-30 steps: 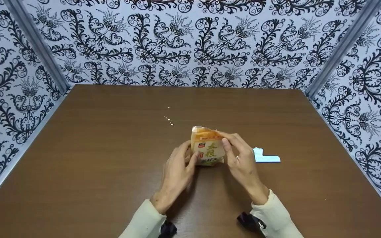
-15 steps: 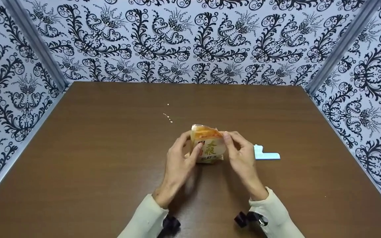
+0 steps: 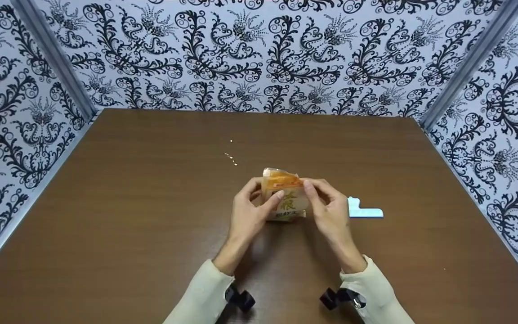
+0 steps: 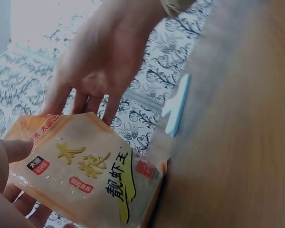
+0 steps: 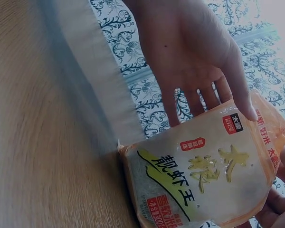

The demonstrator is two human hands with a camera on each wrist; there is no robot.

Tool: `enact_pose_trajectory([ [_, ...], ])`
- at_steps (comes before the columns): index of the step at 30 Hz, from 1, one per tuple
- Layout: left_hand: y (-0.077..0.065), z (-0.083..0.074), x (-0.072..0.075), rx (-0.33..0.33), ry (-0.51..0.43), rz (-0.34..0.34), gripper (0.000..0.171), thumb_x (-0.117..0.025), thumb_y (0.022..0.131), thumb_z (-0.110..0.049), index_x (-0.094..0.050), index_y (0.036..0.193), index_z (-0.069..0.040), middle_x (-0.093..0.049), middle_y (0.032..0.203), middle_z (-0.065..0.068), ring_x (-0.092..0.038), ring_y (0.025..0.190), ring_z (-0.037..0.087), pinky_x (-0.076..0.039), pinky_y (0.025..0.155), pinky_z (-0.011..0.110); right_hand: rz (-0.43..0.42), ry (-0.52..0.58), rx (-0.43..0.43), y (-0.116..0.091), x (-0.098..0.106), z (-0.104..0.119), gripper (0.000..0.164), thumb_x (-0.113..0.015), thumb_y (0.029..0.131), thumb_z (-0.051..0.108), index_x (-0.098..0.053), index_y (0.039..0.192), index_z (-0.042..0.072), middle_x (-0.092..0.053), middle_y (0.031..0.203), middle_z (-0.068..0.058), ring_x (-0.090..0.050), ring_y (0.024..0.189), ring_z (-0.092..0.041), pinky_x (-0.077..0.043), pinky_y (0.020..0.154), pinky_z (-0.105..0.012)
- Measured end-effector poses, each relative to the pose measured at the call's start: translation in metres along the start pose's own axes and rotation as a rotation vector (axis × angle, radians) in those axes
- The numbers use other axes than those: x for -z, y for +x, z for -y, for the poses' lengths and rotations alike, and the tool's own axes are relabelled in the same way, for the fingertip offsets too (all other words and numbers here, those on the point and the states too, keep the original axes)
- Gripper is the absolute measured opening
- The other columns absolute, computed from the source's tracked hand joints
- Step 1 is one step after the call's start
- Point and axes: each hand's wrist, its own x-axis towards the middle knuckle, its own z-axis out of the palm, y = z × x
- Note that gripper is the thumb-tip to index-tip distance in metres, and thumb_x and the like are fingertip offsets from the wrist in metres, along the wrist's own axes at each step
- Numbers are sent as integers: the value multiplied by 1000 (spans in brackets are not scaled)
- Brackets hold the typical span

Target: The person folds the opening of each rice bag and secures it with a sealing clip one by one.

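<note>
Along the top and both sides of the head view, walls (image 3: 223, 54) papered in black scrolls on white are seen, and below them a brown table (image 3: 151, 225) is spread to the bottom edge. Pale sleeves (image 3: 203, 292) are brought in from the lower edge. Just right of the frame's centre, the left hand (image 3: 250, 213) and the right hand (image 3: 331, 209) are set apart, with a printed packet (image 3: 291, 204) held between them. Its left side is gripped by the left hand, thumb across the front and fingers behind; its upper right corner is pinched by the right thumb and fingers. Compared with one second ago, the left thumb has been moved higher and farther across the face, so more of the label is covered, while the same corner is kept by the right hand. The printed face is turned toward the head camera and the orange end is pointed to the top of the frame; the long axis is run roughly up and down there, but slantwise in both wrist views. Whether its base is rested on the table cannot be told. Right of the right hand, a pale blue bar (image 3: 364, 213) is laid crosswise. Upper centre, tiny white specks (image 3: 235, 164) are scattered.
</note>
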Motion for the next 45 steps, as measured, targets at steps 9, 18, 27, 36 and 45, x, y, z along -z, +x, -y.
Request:
enact_pose_trajectory([
  [9, 4, 0, -7, 96, -124, 17, 33, -84, 87, -19, -71, 114, -5, -76, 107, 12, -72, 96, 22, -59, 81, 31, 4, 30, -27, -1, 1, -1, 16, -67, 102, 12, -79, 110, 5, -76, 106, -5, -70, 100, -20, -56, 86, -21],
  [18, 5, -4, -12, 88, -142, -1, 36, -86, 85, -17, -74, 116, -4, -76, 109, 12, -71, 94, 18, -59, 83, 30, 18, 46, -16, -1, -2, 0, 16, -69, 101, 14, -79, 113, 10, -75, 106, -1, -70, 100, -22, -56, 85, -22],
  [27, 7, -5, -21, 91, -188, -50, 33, -86, 84, -15, -75, 112, -2, -76, 100, 8, -68, 85, 12, -58, 77, 28, 26, 98, 9, -1, -3, 0, 19, -69, 100, 11, -79, 116, 9, -74, 105, 1, -70, 102, -21, -57, 88, -23],
  [36, 5, -3, -29, 62, -189, -139, 31, -88, 81, -11, -75, 108, -1, -75, 96, 10, -68, 82, 13, -57, 75, 28, 63, 128, -8, -2, -4, -2, 18, -69, 100, 10, -78, 115, 8, -74, 107, -2, -70, 103, -23, -57, 89, -26],
  [45, 5, -4, -32, 34, -182, -152, 29, -88, 81, -11, -75, 105, -1, -76, 95, 11, -67, 81, 12, -57, 74, 28, 40, 147, -2, -2, -4, -3, 16, -71, 99, 9, -78, 113, 4, -74, 103, -3, -70, 97, -23, -57, 85, -24],
])
